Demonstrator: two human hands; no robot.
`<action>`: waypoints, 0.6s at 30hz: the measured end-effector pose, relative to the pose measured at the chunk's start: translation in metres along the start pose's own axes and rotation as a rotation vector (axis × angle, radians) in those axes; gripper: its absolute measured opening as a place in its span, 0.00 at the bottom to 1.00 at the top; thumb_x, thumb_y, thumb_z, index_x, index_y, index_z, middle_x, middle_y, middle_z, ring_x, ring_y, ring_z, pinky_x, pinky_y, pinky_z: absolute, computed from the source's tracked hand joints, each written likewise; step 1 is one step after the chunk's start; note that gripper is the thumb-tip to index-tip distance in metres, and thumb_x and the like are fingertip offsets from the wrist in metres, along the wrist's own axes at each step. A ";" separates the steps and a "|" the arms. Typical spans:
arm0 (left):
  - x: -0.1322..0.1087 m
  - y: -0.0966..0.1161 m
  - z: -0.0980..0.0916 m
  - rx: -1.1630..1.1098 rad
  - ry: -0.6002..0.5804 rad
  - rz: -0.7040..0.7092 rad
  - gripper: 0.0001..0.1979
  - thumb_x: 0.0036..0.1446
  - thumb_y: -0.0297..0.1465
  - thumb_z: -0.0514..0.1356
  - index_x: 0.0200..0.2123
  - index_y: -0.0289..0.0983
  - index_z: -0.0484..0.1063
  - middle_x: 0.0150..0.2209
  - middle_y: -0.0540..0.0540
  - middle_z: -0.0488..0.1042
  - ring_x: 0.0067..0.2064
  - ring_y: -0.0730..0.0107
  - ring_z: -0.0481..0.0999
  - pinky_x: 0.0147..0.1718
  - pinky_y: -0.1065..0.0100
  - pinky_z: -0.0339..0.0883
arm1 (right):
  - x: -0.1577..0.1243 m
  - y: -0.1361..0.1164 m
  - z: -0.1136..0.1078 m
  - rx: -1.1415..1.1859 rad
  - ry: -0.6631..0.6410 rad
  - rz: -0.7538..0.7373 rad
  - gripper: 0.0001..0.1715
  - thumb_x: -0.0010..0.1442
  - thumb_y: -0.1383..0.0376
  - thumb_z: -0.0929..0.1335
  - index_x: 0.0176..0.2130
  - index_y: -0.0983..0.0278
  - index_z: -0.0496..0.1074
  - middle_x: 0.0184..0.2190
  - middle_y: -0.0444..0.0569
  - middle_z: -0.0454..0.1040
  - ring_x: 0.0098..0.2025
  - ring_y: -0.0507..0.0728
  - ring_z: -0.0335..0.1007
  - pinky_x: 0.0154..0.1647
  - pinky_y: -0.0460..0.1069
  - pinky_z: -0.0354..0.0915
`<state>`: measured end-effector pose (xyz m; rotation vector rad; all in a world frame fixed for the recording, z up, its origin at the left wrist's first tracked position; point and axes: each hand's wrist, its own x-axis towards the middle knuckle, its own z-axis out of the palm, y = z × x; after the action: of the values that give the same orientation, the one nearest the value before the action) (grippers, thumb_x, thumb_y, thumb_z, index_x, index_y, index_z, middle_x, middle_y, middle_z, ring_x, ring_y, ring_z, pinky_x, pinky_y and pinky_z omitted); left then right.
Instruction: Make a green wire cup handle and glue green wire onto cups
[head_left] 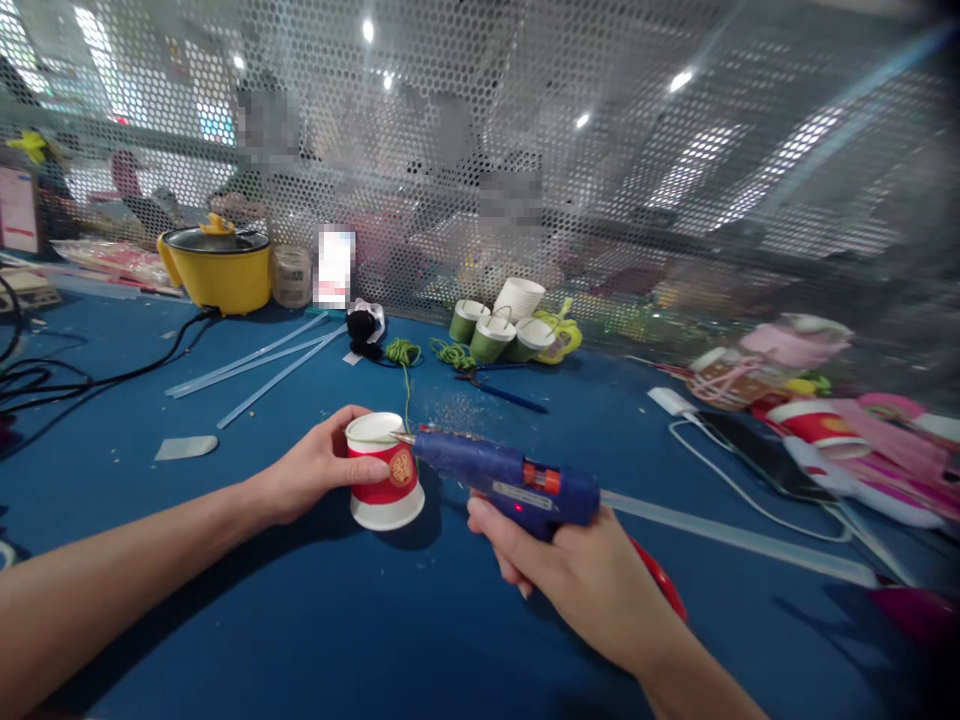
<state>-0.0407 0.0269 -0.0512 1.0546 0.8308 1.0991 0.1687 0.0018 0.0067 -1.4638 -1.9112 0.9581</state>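
Observation:
My left hand (337,460) grips a red and white paper cup (384,495) by its side. The cup is upside down, its wide rim low and its narrow base up. Green yarn (406,395) runs from a small bundle behind down to the cup's upper edge. A blue glue gun (499,475) is in my right hand (555,570), with a red light lit on its side. Its metal nozzle points left, at or very near the top edge of the cup; exact contact I cannot tell. A long clear glue stick (735,540) sticks out of its back.
A yellow electric pot (217,270) and a jar (291,275) stand at the back left. Clear glue sticks (255,365) lie before them. Green-wrapped cups (493,340) and scissors (502,390) are behind the glue gun. A phone (757,455) with a white cable lies right.

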 end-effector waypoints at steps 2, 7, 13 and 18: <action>0.000 0.000 0.000 -0.002 0.001 -0.001 0.23 0.38 0.31 0.67 0.39 0.35 0.63 0.36 0.45 0.71 0.37 0.66 0.71 0.38 0.65 0.62 | 0.000 0.000 0.000 -0.001 -0.001 -0.003 0.13 0.52 0.57 0.64 0.25 0.65 0.68 0.12 0.41 0.64 0.15 0.49 0.61 0.14 0.43 0.61; -0.001 0.000 -0.001 0.001 0.001 0.001 0.23 0.38 0.32 0.67 0.39 0.36 0.63 0.36 0.45 0.71 0.37 0.65 0.71 0.38 0.65 0.62 | 0.001 0.001 0.001 -0.001 -0.029 -0.018 0.14 0.52 0.57 0.64 0.22 0.64 0.67 0.12 0.41 0.63 0.15 0.48 0.61 0.16 0.43 0.62; -0.001 0.001 0.000 -0.013 -0.013 -0.002 0.24 0.37 0.33 0.67 0.39 0.36 0.63 0.36 0.45 0.71 0.38 0.64 0.71 0.39 0.64 0.61 | 0.002 0.002 -0.001 0.033 -0.022 0.018 0.15 0.51 0.56 0.64 0.24 0.65 0.68 0.12 0.42 0.64 0.16 0.49 0.62 0.14 0.42 0.61; -0.002 0.002 0.000 -0.033 -0.027 0.004 0.22 0.39 0.32 0.66 0.39 0.36 0.63 0.36 0.46 0.71 0.38 0.66 0.71 0.39 0.65 0.61 | 0.001 0.002 -0.002 0.035 -0.013 0.032 0.15 0.52 0.56 0.64 0.23 0.66 0.67 0.12 0.41 0.63 0.15 0.48 0.60 0.15 0.42 0.60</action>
<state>-0.0412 0.0255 -0.0495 1.0415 0.7870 1.0966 0.1705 0.0037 0.0063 -1.4758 -1.8753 1.0129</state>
